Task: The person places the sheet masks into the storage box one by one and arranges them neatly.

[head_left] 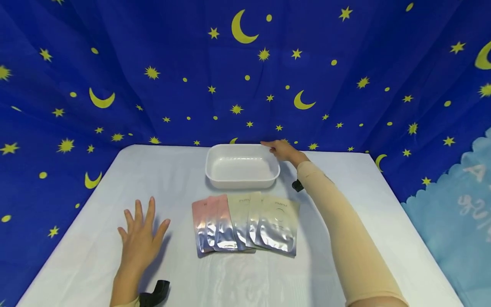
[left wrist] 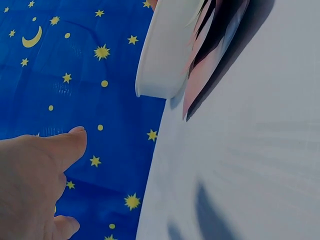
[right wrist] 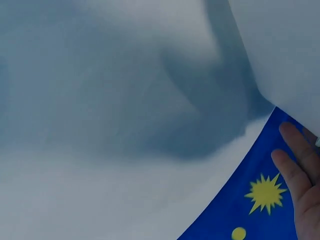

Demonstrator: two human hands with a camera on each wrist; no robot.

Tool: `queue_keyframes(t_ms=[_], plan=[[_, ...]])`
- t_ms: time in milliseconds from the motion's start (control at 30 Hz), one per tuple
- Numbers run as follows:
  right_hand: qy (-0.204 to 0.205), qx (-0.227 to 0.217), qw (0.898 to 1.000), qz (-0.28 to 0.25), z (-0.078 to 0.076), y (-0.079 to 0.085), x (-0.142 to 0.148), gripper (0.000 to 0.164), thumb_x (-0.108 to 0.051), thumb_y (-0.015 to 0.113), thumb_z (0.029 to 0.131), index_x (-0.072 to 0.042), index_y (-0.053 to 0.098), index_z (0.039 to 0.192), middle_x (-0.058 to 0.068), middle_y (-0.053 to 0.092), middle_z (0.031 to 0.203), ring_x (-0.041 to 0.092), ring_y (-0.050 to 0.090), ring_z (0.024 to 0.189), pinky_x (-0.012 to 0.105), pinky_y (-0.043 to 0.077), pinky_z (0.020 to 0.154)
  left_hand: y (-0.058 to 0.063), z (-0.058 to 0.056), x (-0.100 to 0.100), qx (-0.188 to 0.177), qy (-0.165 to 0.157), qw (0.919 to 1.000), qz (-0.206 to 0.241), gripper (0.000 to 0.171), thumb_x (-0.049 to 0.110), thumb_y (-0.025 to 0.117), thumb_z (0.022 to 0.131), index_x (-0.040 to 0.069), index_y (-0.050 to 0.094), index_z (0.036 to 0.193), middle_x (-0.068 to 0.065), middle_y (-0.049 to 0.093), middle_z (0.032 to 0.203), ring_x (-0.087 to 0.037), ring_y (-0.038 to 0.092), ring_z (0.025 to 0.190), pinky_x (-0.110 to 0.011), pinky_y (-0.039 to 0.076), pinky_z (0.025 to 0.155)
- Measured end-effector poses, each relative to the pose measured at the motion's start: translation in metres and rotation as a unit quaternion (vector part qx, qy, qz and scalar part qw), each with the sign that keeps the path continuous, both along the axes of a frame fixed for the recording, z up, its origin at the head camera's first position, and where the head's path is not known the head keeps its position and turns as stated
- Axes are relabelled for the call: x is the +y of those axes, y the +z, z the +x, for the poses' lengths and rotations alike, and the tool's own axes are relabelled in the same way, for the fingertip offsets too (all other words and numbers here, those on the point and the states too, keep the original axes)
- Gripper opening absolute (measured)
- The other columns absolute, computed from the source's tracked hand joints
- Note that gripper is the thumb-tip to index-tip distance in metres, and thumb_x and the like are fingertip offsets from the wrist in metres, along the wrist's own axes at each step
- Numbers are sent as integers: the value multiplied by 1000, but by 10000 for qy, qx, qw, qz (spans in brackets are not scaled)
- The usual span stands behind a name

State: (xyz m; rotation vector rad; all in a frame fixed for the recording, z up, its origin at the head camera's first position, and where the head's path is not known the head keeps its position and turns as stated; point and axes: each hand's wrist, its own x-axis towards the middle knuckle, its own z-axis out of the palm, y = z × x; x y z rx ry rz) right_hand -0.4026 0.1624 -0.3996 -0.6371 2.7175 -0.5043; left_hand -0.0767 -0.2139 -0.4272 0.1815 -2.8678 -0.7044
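In the head view a white rectangular basin [head_left: 242, 184] stands at the back of the table. My right hand [head_left: 283, 151] grips its back right corner at the rim; in the right wrist view, two fingers [right wrist: 295, 175] of that hand extend beside the basin's wall [right wrist: 285, 60]. Several foil sachets lie fanned out in front of the basin, pink ones [head_left: 224, 217] on the left and pale green ones [head_left: 278, 221] on the right. My left hand [head_left: 140, 241] hovers left of the sachets, fingers spread, touching nothing. The left wrist view shows its thumb and part of the palm.
White cloth covers the table [head_left: 168, 170]. A blue curtain [head_left: 184, 55] with yellow moons and stars hangs behind and at the sides. On the right hangs a light blue scalloped panel [head_left: 456, 213] with white lettering. Black wrist mounts [head_left: 155, 293] sit at both wrists.
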Motion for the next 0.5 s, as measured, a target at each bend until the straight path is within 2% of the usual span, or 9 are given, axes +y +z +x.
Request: queue_keyframes(t_ms=[67,100,133,200,267,333,367,433,500], plan=[[9,161,9999,16,5,4,8,50,-8,45,103,-22,38,151,20,61,114,22,45,69,39,45,79,1,0,1,99,-27,9999,11,73,46,44,102,14,9,158,-37,3,156,-66,-2,137,-87,6,96],[10,247,9997,33,7,5,13,50,-7,46,102,-20,39,150,21,61,113,23,46,69,40,44,81,2,0,1,134,-38,9999,25,73,46,43,102,14,9,158,-37,3,156,-66,-2,137,-87,6,96],[-20,305,9995,41,10,6,19,50,-7,46,101,-19,40,150,21,62,118,22,48,74,42,45,87,3,-1,1,153,-50,9999,34,73,46,43,102,14,9,158,-36,2,156,-66,-2,137,-87,6,96],[-111,416,9991,0,16,6,32,50,-6,47,100,-16,41,149,21,61,125,25,52,74,45,46,87,4,-1,2,156,-69,9998,76,73,46,43,102,14,9,158,-36,1,157,-66,-3,138,-87,5,96],[-296,447,9986,-13,24,5,49,50,-6,47,99,-15,42,148,22,63,125,24,56,72,45,48,84,4,-1,2,116,-90,9998,103,73,45,43,102,13,8,158,-35,0,157,-65,-4,138,-86,5,97],[-489,486,9976,-29,34,4,66,51,-5,47,98,-12,43,148,21,63,126,23,59,75,43,50,82,4,0,2,58,-106,9998,124,74,45,43,102,13,7,158,-35,-2,157,-65,-5,138,-86,4,97],[-568,518,9970,-34,39,3,75,51,-4,46,96,-10,43,147,23,63,124,25,59,72,41,49,75,4,0,2,26,-119,9998,135,74,45,43,102,13,6,158,-35,-3,157,-65,-6,138,-85,4,98],[-729,646,9952,69,52,1,95,52,-3,45,95,-7,43,147,24,64,121,25,58,80,41,48,79,5,1,2,-37,-137,9998,151,74,45,43,102,13,5,158,-35,-4,157,-64,-7,138,-85,3,99],[-924,793,9925,139,66,-1,116,52,-3,45,94,-4,44,146,25,64,116,28,55,82,43,48,78,5,2,2,-92,-147,9997,188,74,45,42,103,13,5,158,-34,-5,158,-63,-8,139,-84,2,99]])
